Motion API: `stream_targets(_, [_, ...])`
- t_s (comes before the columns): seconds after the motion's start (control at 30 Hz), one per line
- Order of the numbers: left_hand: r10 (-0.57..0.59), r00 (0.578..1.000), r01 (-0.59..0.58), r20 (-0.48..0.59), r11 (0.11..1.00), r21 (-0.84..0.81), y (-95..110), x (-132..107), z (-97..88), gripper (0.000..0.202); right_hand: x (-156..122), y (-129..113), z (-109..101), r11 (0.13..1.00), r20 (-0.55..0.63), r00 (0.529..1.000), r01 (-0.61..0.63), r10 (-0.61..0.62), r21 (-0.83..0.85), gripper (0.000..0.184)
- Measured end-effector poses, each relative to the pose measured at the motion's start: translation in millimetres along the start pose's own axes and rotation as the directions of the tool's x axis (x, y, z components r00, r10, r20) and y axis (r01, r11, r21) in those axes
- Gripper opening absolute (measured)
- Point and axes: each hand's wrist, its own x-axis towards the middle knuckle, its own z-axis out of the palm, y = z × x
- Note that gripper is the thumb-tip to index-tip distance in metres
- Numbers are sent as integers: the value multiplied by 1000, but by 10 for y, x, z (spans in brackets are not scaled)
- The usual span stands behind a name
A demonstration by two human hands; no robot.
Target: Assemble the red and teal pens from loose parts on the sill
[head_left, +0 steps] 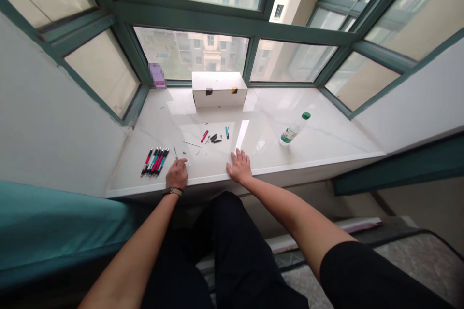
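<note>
My left hand (177, 174) rests at the front of the white sill with its fingers curled closed. A slim, greyish pen part (175, 151) sticks up from its fingertips; its exact kind is too small to make out. Left of that hand lies a row of assembled pens (155, 161) in red, teal and black. My right hand (240, 166) lies flat on the sill's front edge, fingers spread, holding nothing. Beyond the hands are loose pen pieces: a red barrel (205, 136), several black pieces (214, 138), a teal barrel (227, 132) and a thin stick-like refill (192, 144).
A white box (219, 90) with two dark-and-yellow tabs stands at the back by the window. To the right, a clear bottle (291, 133) with a green cap stands on the sill (326, 125). A teal curtain (65, 231) hangs at the left.
</note>
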Motion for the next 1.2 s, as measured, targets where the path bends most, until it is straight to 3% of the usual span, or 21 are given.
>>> stream_targets(0.1, [-9, 1000, 9, 7, 1000, -18, -1, 17, -10, 31, 47, 7, -50, 999, 51, 998, 45, -45, -2, 67])
stream_targets(0.23, [-14, 1000, 14, -5, 998, -56, -29, 41, -1, 32, 89, 30, -66, 996, 31, 996, 84, -85, 26, 66])
stream_targets(0.63, [37, 999, -38, -14, 992, -118, 2, 115, -14, 35, 88, 53, -65, 994, 8, 997, 82, -82, 78, 66])
stream_targets(1.2, [-15, 999, 12, -32, 996, -91, 56, 78, 5, 40, 82, 47, -66, 992, 0, 996, 84, -84, 89, 64])
